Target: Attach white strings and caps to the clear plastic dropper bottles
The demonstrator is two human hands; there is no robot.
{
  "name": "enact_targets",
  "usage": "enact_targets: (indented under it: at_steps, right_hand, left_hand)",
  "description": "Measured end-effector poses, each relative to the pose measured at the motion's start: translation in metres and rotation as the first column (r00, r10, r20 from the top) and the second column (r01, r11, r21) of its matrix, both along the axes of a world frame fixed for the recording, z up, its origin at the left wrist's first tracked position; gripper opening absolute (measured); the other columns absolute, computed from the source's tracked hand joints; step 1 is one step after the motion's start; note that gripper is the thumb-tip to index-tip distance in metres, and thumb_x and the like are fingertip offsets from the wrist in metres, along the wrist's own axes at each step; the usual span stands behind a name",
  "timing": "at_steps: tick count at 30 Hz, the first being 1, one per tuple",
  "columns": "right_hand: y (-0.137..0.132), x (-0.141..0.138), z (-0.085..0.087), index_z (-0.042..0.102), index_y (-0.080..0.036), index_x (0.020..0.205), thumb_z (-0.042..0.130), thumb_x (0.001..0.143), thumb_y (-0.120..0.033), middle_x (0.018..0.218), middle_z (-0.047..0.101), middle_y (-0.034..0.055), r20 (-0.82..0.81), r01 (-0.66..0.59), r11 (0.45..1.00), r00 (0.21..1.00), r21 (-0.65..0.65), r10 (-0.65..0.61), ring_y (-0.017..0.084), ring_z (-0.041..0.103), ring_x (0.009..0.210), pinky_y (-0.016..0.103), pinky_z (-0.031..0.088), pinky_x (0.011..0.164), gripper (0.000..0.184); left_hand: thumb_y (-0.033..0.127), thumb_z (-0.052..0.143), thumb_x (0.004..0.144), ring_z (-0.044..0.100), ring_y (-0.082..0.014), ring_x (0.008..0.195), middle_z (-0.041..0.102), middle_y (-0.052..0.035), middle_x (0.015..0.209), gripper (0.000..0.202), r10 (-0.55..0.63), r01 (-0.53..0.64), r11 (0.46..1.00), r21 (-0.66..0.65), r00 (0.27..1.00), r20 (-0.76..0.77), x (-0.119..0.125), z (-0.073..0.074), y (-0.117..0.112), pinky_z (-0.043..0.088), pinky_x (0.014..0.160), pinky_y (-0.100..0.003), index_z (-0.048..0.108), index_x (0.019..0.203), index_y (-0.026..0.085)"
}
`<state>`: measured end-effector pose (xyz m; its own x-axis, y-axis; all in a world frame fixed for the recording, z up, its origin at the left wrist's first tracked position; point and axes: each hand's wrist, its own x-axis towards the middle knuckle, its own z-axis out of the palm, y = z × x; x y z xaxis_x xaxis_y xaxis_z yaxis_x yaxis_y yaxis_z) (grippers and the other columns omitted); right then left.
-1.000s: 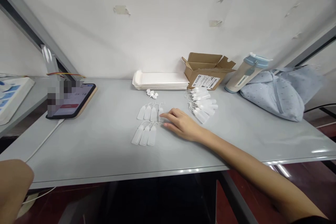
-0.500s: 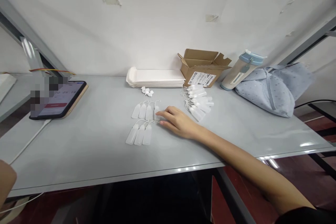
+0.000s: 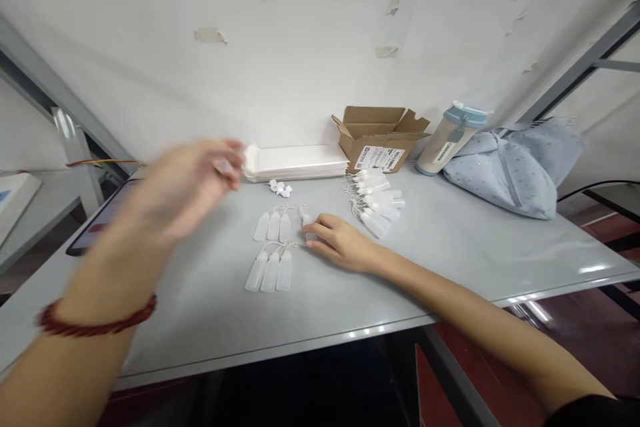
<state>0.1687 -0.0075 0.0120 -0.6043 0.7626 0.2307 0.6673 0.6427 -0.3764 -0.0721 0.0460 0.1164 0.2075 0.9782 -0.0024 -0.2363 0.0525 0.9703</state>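
Note:
My right hand (image 3: 337, 240) lies low on the table, its thumb and forefinger at a small translucent plastic bottle (image 3: 303, 213), partly hidden by the fingers. That bottle ends a row of similar bottles (image 3: 273, 225), each with a thin white cord. Nearer the front edge lies a second row of bottles (image 3: 271, 272). My left hand (image 3: 193, 180), smeared by motion, is raised over the left part of the table near small white caps (image 3: 280, 188). Whether it holds anything cannot be made out. A fanned pile of corded bottles (image 3: 377, 200) lies beyond my right hand.
At the back stand a stack of white foam sheets (image 3: 300, 161) and an open cardboard box (image 3: 380, 140). A drinking bottle (image 3: 450, 140) leans against a pale blue cloth bag (image 3: 505, 167). A phone (image 3: 95, 227) at left is partly covered by my left arm.
My left hand has swung up from the lower left edge to over the table near the caps. My right hand stays at the same bottle. The view has tilted slightly.

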Motion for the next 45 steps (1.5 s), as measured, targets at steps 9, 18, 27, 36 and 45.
enact_targets:
  at_steps: [9,18,27,36,45]
  right_hand:
    - [0.004,0.005,-0.002,0.062,-0.015,0.113,0.043,0.096,-0.027,0.081,0.055,0.0069,0.021,0.028,1.0,0.999,0.008,-0.028,0.016,0.054,0.072,0.029,0.044,0.071,0.028]
    - [0.002,0.012,-0.005,0.059,-0.016,0.113,0.049,0.093,-0.027,0.091,0.056,0.0069,-0.113,0.088,0.996,0.99,-0.008,-0.088,0.013,0.056,0.069,0.028,0.047,0.07,0.025]
    - [-0.001,0.012,-0.002,0.055,-0.018,0.104,0.047,0.091,-0.019,0.089,0.057,0.007,-0.224,0.034,0.984,0.975,0.175,0.006,0.017,0.057,0.078,0.03,0.049,0.072,0.015]
    - [-0.009,0.009,0.006,0.051,-0.019,0.099,0.043,0.088,-0.013,0.085,0.054,0.0049,-0.254,-0.072,0.974,0.959,0.213,0.127,0.015,0.053,0.074,0.028,0.047,0.068,0.014]
    - [-0.013,0.008,0.008,0.047,-0.019,0.097,0.04,0.084,-0.009,0.083,0.05,0.0043,-0.241,-0.149,0.955,0.947,0.258,0.212,0.015,0.049,0.071,0.027,0.044,0.064,0.018]
  left_hand:
    - [0.026,0.07,0.076,0.063,-0.0193,0.092,0.068,-0.0078,0.103,0.037,-0.401,0.375,0.916,-0.143,0.872,-0.282,0.01,-0.063,-0.004,0.049,0.086,-0.035,0.064,0.111,0.016]
    - [0.034,0.076,0.072,0.062,-0.0106,0.059,0.07,-0.009,0.104,0.036,-0.378,0.362,0.925,-0.118,0.836,-0.398,0.015,-0.06,-0.009,0.043,0.047,-0.021,0.057,0.098,0.017]
    - [0.035,0.067,0.082,0.061,-0.0093,0.065,0.07,-0.0102,0.106,0.035,-0.389,0.386,0.919,-0.074,0.864,-0.319,0.02,-0.068,-0.015,0.049,0.06,-0.024,0.059,0.109,0.016]
    - [0.034,0.072,0.078,0.07,-0.022,0.092,0.072,-0.0094,0.105,0.034,-0.327,0.332,0.943,-0.029,0.906,-0.27,0.031,-0.068,-0.025,0.056,0.076,-0.033,0.056,0.103,0.017]
    - [0.033,0.075,0.073,0.07,-0.0246,0.092,0.073,-0.0068,0.101,0.022,-0.288,0.303,0.953,0.0,0.909,-0.301,0.036,-0.06,-0.035,0.058,0.067,-0.028,0.066,0.086,0.017]
